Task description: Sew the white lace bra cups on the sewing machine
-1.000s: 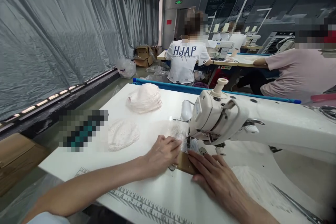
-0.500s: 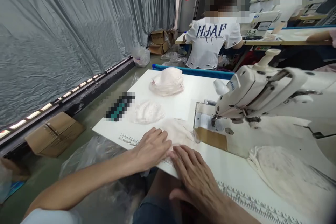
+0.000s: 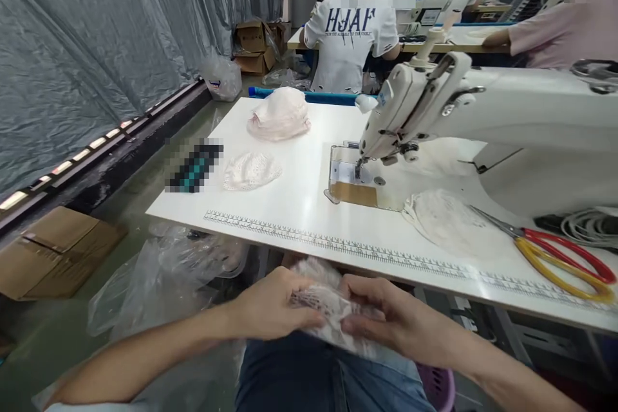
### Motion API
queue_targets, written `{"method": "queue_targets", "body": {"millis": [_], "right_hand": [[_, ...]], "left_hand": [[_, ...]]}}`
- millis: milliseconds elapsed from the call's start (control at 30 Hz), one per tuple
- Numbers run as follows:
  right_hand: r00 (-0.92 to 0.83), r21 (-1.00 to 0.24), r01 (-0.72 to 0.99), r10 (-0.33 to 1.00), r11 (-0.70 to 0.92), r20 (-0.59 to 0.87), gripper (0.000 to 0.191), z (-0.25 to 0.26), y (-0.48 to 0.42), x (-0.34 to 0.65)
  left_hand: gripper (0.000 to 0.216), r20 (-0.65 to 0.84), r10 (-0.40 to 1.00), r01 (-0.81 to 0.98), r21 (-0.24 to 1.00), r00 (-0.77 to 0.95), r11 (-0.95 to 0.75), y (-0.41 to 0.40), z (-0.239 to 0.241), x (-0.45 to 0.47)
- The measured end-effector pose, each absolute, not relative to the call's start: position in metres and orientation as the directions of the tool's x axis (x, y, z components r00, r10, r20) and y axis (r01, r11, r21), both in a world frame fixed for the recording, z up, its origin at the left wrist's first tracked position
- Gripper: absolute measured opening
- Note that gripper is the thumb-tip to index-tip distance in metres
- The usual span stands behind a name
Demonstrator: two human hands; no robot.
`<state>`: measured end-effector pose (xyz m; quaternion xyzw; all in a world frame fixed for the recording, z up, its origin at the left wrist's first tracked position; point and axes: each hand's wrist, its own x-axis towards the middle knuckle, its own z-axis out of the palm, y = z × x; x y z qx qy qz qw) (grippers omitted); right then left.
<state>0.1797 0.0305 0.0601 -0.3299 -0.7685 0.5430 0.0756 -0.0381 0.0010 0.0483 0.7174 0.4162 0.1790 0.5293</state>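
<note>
A crumpled piece of white lace fabric is above my lap, just in front of the table's near edge. My left hand pinches its left side, thumb on top. On its right side my right hand grips the fabric between thumb and bent fingers. Motion blurs the piece a little, and its underside is hidden. Beyond the hands lies another white lace piece on the white table, with a pile of pale pinkish-white fabric behind it.
A white sewing machine stands at the right, with white fabric by its bed. Scissors with red and yellow handles lie near the table's front edge. Plastic bags and a cardboard box are on the floor. A co-worker sits ahead.
Both hands have left the tabletop and come back over my lap with the lace fabric, lifting it off the table. The view has shifted to the right, bringing the scissors into sight.
</note>
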Motion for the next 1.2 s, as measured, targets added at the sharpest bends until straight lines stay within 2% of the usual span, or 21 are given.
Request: {"method": "queue_targets", "body": {"millis": [33, 100, 133, 200, 367, 600, 733, 900, 1200], "right_hand": [[-0.776, -0.904, 0.425, 0.534, 0.049, -0.335, 0.012, 0.063, 0.027, 0.183], [-0.788, -0.911, 0.391, 0.463, -0.130, -0.405, 0.017, 0.063, 0.023, 0.187], [-0.785, -0.911, 0.377, 0.463, -0.168, -0.410, 0.019, 0.062, 0.022, 0.188], [-0.768, -0.916, 0.371, 0.503, -0.154, -0.396, 0.020, 0.057, 0.020, 0.188], [-0.722, -0.929, 0.369, 0.623, -0.023, -0.302, 0.018, 0.052, 0.015, 0.196], [-0.681, -0.940, 0.323, 0.664, -0.109, -0.311, 0.018, 0.040, 0.011, 0.204], [-0.633, -0.944, 0.330, 0.739, -0.012, -0.230, 0.013, 0.036, 0.010, 0.203], [-0.571, -0.931, 0.352, 0.810, 0.096, -0.132, 0.008, 0.038, 0.011, 0.203], [-0.550, -0.969, 0.246, 0.824, 0.005, -0.135, 0.016, 0.041, 0.025, 0.193]], "left_hand": [[0.016, -0.308, 0.713, 0.339, 0.935, 0.629, 0.105, 0.000, 0.051, -0.037], [0.022, -0.436, 0.594, 0.231, 0.891, 0.676, 0.390, -0.001, 0.052, -0.032], [0.025, -0.459, 0.581, 0.190, 0.866, 0.672, 0.463, -0.001, 0.051, -0.029], [0.029, -0.477, 0.605, 0.154, 0.849, 0.638, 0.506, -0.001, 0.048, -0.023], [0.023, -0.470, 0.745, 0.315, 0.880, 0.473, 0.355, -0.002, 0.044, -0.013], [0.031, -0.387, 0.810, 0.467, 0.869, 0.440, 0.162, 0.000, 0.048, -0.012], [0.033, -0.343, 0.848, 0.485, 0.866, 0.404, 0.120, 0.000, 0.048, -0.012], [0.019, -0.295, 0.877, 0.446, 0.889, 0.380, 0.106, 0.003, 0.050, -0.014], [0.028, -0.222, 0.889, 0.571, 0.819, 0.400, -0.053, 0.022, 0.074, -0.026]]}}
